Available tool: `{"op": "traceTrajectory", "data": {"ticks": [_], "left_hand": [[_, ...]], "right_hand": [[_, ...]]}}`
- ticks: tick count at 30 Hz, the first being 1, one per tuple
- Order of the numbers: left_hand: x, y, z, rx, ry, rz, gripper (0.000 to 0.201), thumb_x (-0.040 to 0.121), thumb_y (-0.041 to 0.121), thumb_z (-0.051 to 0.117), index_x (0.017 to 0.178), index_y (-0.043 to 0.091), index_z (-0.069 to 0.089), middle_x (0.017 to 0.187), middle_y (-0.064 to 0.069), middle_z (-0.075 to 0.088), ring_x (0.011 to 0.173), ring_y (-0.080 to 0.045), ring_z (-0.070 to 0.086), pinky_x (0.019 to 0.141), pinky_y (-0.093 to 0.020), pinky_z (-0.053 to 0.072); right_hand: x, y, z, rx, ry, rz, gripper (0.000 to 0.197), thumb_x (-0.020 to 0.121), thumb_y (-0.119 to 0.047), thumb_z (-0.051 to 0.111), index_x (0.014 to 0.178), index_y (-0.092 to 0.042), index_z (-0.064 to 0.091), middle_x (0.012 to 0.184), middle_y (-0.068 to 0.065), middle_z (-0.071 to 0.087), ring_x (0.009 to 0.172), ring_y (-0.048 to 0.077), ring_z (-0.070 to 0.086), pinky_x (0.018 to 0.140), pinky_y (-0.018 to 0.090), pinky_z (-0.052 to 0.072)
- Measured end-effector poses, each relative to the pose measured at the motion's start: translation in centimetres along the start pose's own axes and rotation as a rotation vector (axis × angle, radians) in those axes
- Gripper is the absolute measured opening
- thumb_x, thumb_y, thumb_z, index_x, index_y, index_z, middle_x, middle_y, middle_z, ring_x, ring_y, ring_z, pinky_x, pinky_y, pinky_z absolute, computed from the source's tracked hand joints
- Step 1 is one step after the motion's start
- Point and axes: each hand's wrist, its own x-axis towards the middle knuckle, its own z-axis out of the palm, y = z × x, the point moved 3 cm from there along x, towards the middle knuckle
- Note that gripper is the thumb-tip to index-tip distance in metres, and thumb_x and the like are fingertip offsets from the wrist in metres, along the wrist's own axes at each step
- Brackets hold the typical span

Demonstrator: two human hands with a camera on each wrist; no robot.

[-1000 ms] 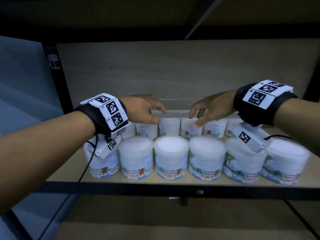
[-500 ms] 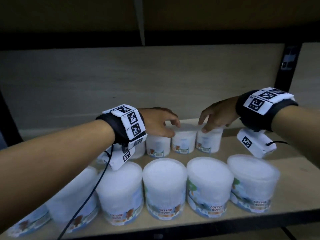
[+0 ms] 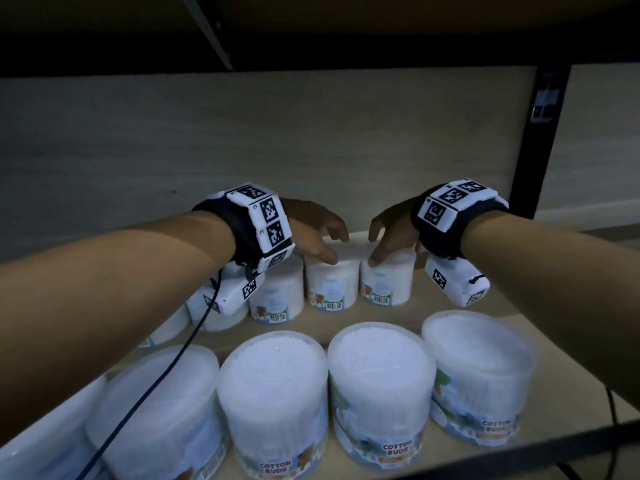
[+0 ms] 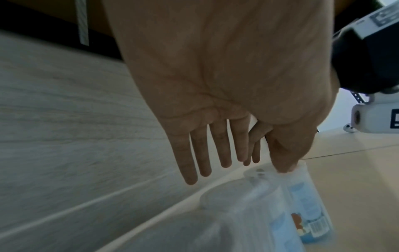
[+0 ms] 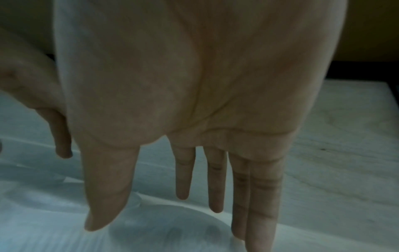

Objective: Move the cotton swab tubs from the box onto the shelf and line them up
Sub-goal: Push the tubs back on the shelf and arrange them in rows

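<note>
White cotton bud tubs stand on the wooden shelf (image 3: 436,317) in two rows, a front row (image 3: 273,393) and a back row. My left hand (image 3: 334,247) reaches over the back row, its thumb touching the lid rim of one tub (image 3: 331,285). In the left wrist view the left hand (image 4: 237,167) has straight fingers and the thumb rests on that tub (image 4: 302,191). My right hand (image 3: 375,247) rests its thumb on the rightmost back tub (image 3: 387,282). In the right wrist view the right hand (image 5: 162,213) holds straight fingers just over the lid (image 5: 172,233).
A pale wooden back panel (image 3: 311,150) stands close behind the back row. A black upright post (image 3: 533,140) bounds the shelf at the right, and a dark front rail (image 3: 519,448) runs along its edge. Bare board lies right of the tubs. A cable (image 3: 166,379) hangs from my left wrist.
The head view has come closer and turned right. Both hands have drawn nearer each other and come down onto the two rightmost back-row tubs.
</note>
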Motion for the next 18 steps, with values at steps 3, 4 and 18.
{"op": "traceTrajectory", "data": {"ticks": [3, 4, 18], "left_hand": [[1.0, -0.5, -0.1, -0.012, -0.004, -0.022, 0.054, 0.091, 0.045, 0.067, 0.140, 0.030, 0.051, 0.141, 0.006, 0.052, 0.112, -0.009, 0.049, 0.093, -0.025, 0.035], [1.3, -0.7, -0.1, -0.012, 0.004, -0.024, 0.054, 0.090, 0.046, 0.067, 0.140, 0.029, 0.051, 0.142, 0.005, 0.052, 0.111, -0.009, 0.049, 0.094, -0.024, 0.035], [2.5, -1.3, 1.2, -0.068, -0.117, -0.112, 0.070, 0.089, 0.044, 0.069, 0.151, 0.035, 0.037, 0.150, 0.001, 0.045, 0.137, -0.019, 0.042, 0.107, -0.029, 0.033]], "right_hand": [[0.2, -0.4, 0.0, -0.042, -0.010, -0.002, 0.066, 0.090, -0.047, 0.068, 0.143, -0.012, 0.049, 0.140, 0.011, 0.054, 0.115, 0.028, 0.057, 0.094, 0.035, 0.048], [0.3, -0.5, -0.1, -0.052, -0.010, -0.003, 0.066, 0.089, -0.048, 0.068, 0.142, -0.012, 0.050, 0.139, 0.011, 0.055, 0.118, 0.029, 0.058, 0.094, 0.036, 0.049], [1.2, 0.2, -0.1, 0.031, -0.019, -0.002, 0.062, 0.085, -0.035, 0.077, 0.140, -0.021, 0.052, 0.116, 0.002, 0.056, 0.104, 0.022, 0.050, 0.094, 0.036, 0.049]]}}
